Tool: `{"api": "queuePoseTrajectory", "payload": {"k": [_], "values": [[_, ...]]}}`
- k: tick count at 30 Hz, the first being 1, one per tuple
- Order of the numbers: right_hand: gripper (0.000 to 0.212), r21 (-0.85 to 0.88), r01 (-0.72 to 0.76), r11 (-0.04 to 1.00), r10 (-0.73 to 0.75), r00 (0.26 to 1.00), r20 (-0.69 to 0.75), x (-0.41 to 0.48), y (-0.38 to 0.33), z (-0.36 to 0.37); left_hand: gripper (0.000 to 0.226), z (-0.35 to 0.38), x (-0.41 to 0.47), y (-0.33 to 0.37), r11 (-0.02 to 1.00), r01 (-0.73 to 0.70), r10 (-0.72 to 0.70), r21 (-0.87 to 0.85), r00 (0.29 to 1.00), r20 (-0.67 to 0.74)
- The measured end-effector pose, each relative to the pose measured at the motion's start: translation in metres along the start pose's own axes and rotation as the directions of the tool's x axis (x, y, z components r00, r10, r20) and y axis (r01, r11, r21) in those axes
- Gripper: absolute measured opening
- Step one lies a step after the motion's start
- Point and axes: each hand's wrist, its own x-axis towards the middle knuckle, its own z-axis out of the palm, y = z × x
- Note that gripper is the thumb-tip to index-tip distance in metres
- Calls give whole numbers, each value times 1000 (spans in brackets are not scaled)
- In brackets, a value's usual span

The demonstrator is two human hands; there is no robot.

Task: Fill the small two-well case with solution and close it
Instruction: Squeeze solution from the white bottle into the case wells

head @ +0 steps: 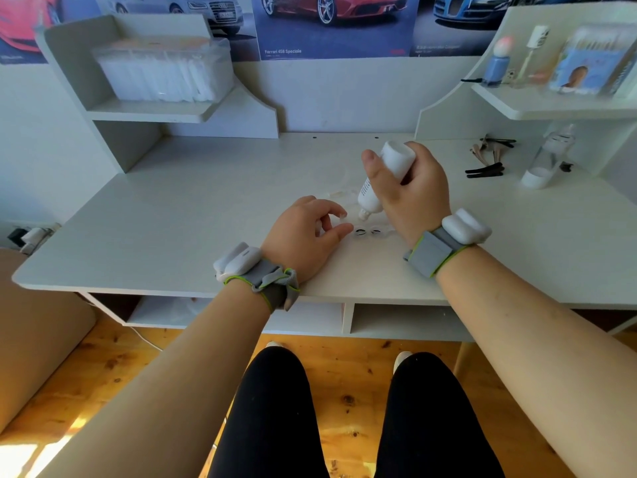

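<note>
At the middle of the white worktop [172, 219], just ahead of both wrists, I see the small two-well case [367, 232] lying flat, both wells uncovered, a dark mark in each. Right hand [415, 198]: fingers and thumb wrapped round a white solution bottle [384, 177], which is tilted nozzle-down. The nozzle tip hangs just above the left well of the case; I cannot tell whether it touches. Left hand [303, 238]: rests on the worktop to the left of the case, fingers loosely curled, holding nothing. Its thumb tip is just beside the case's left edge; contact not resolvable. The case sits between the two hands. Black hair clips [484, 170] lie well off to the right.
</note>
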Motion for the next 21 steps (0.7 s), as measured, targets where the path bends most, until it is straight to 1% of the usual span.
{"api": "queuePoseTrajectory", "payload": {"k": [3,13,21], "values": [[35,-14,27,1000,-27,999,-17,0,-2,-1,19,0,0,1,1000,1,-1,2,1000,1],[33,-3,53,999,-53,998,-38,1,2,-1,19,-1,0,2,1000,6,-6,2,1000,14],[34,-3,61,998,-61,998,-11,1,2,-1,18,-1,0,2,1000,8,-8,7,1000,18]]}}
